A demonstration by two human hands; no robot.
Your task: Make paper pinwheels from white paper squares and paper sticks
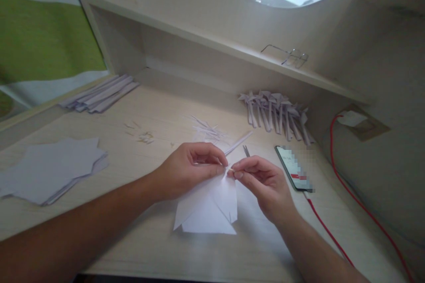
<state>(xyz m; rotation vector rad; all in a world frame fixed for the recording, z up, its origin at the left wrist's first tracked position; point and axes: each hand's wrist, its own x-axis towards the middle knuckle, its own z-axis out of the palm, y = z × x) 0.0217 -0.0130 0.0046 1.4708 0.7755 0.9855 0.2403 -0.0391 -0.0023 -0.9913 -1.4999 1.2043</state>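
My left hand [191,166] and my right hand [262,181] meet over the desk, both pinching the top of a folded white paper piece [210,208] that hangs down onto the desk. A thin rolled paper stick [238,143] pokes out from behind my left fingers, and I cannot tell whether that hand grips it. Small scissors tips [246,151] show just above my right hand.
A phone [294,169] on a red cable [352,194] lies right of my hands. Finished paper pieces [277,115] sit heaped behind it. Cut sheets [49,168] lie at left, folded strips [99,93] at back left, scraps [207,130] in the middle. Glasses [288,56] rest on the shelf.
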